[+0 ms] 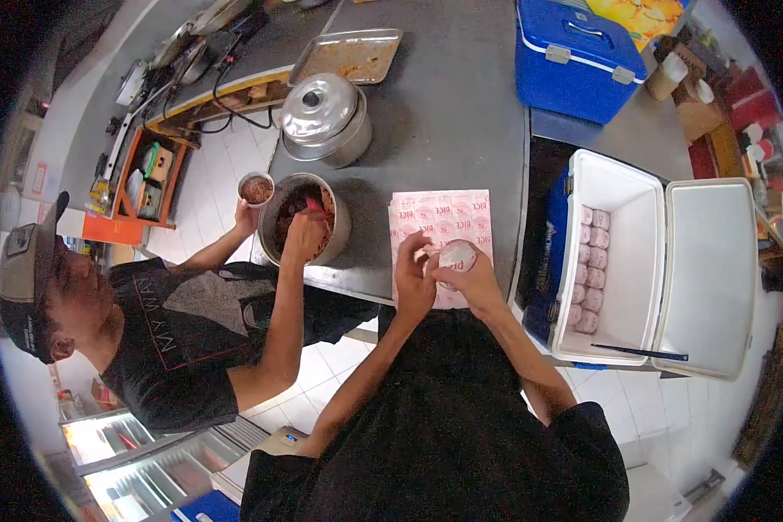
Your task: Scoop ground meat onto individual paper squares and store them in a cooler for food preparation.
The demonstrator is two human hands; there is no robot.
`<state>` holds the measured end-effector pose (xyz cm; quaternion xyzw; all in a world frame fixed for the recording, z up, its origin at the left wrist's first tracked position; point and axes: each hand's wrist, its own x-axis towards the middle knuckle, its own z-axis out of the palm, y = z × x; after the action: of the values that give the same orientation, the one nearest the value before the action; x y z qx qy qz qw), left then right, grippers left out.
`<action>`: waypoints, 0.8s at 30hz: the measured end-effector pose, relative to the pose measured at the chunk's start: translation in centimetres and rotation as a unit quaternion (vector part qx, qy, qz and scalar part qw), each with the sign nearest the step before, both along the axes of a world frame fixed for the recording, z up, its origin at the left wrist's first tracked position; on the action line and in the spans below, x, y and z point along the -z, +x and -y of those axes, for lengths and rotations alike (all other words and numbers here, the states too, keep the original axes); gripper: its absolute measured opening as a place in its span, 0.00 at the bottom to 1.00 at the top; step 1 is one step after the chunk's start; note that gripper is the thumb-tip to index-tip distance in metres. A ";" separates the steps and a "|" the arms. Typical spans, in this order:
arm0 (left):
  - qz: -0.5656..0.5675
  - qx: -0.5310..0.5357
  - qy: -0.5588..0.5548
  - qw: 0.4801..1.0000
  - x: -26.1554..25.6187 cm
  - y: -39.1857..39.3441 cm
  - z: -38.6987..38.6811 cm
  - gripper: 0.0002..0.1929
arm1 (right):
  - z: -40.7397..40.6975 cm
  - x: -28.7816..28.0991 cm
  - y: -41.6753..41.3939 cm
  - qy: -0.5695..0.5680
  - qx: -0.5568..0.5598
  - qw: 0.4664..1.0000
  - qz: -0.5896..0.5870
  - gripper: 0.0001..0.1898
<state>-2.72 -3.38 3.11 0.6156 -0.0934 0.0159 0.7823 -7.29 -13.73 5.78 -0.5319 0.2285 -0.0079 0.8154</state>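
A round bundle wrapped in printed paper [457,256] is between my two hands, over a stack of pink and white printed wrapping paper [440,207] on the grey metal table. My right hand [476,282] grips the bundle from its right and lower side. On its left, my left hand [415,271] has its thumb near or against the bundle, with the fingers curled; how firmly it touches is hard to tell. Right of the table, an open white-lined cooler [626,254] holds several similar wrapped bundles [590,267] in two rows.
At the left a co-worker holds a small cup [256,189] and reaches into a deep metal pot [337,222] of dark food. Beyond stand a lidded pot [329,124], a metal tray [359,55] and a closed blue cooler [574,72]. Dark tongs or a similar tool [639,352] lie across the open cooler's edge.
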 end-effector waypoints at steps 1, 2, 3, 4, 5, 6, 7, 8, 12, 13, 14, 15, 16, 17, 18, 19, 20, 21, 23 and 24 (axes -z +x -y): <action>-0.002 0.006 0.001 1.000 0.3 0.2 -0.5 0.13 | 0.0 -0.4 -0.1 0.009 0.008 1.000 -0.009 0.28; 0.047 0.034 0.061 0.996 0.9 0.6 -1.4 0.10 | 0.0 0.3 -0.2 0.010 0.015 1.000 -0.011 0.28; 0.097 0.061 0.119 0.986 1.3 0.6 -2.0 0.08 | -0.3 1.5 -0.2 -0.044 0.032 0.999 0.006 0.28; -0.025 0.050 0.156 0.986 -0.1 -0.3 -1.4 0.06 | -0.2 1.8 -0.3 -0.098 0.052 0.994 0.019 0.28; -0.027 0.064 0.156 0.985 -0.9 -0.5 -1.1 0.06 | 0.1 2.0 -0.7 -0.099 0.065 0.993 0.013 0.28; -0.101 0.086 0.192 0.972 -1.8 -0.4 -1.4 0.07 | 0.2 1.0 -0.8 -0.175 0.053 0.983 0.017 0.28; -0.175 0.114 0.229 0.951 -2.0 -0.4 -1.5 0.09 | 0.4 0.4 -1.1 -0.252 0.045 0.967 0.015 0.29; -0.258 0.136 0.108 0.950 -0.9 -0.3 -1.8 0.13 | 0.2 0.4 -1.1 -0.253 0.061 0.965 0.004 0.29; -0.199 0.240 0.153 0.938 -4.0 -1.1 -0.7 0.20 | 0.1 -0.6 -2.0 -0.460 0.056 0.885 0.051 0.30; -0.201 0.258 0.154 0.932 -4.6 -1.1 -0.2 0.20 | 0.4 -0.9 -2.2 -0.497 0.016 0.865 0.065 0.29; -0.211 0.267 0.169 0.925 -4.9 -1.0 0.1 0.20 | 0.5 -1.1 -2.7 -0.498 0.028 0.865 0.052 0.29; -0.219 0.272 0.183 0.919 -5.0 -0.9 0.4 0.20 | 0.5 -1.2 -3.1 -0.493 0.061 0.866 0.058 0.31; -0.229 0.270 0.194 0.915 -5.0 -1.1 1.0 0.20 | 0.6 -1.1 -3.4 -0.487 0.092 0.866 0.065 0.32; -0.229 0.281 0.196 0.911 -4.7 -1.1 1.6 0.20 | 1.1 -0.8 -3.6 -0.488 0.101 0.865 0.057 0.32; -0.224 0.290 0.212 0.906 -4.5 -1.2 2.1 0.19 | 1.6 -0.5 -3.9 -0.471 0.106 0.874 0.063 0.31; -0.219 0.299 0.228 0.900 -4.3 -1.3 2.5 0.18 | 2.1 0.0 -4.2 -0.453 0.111 0.882 0.069 0.30; -0.221 0.306 0.231 0.897 -3.5 -1.2 2.9 0.18 | 2.6 0.5 -4.4 -0.452 0.117 0.882 0.064 0.30; -0.113 0.306 0.229 0.917 -2.8 -1.2 3.2 0.17 | 3.1 0.8 -4.7 -0.439 0.114 0.890 0.050 0.31; -0.008 0.307 0.226 0.924 -1.8 -0.9 3.6 0.16 | 4.9 1.4 -5.4 -0.423 0.114 0.898 0.032 0.32; -0.072 0.318 0.236 0.916 -1.6 -0.8 4.0 0.16 | 6.5 1.7 -6.0 -0.388 0.152 0.909 0.001 0.36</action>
<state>-3.49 -7.43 4.75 0.7199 -0.2288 -0.3001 0.5825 -13.32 -20.27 4.08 -0.7649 0.2845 -0.2209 0.5340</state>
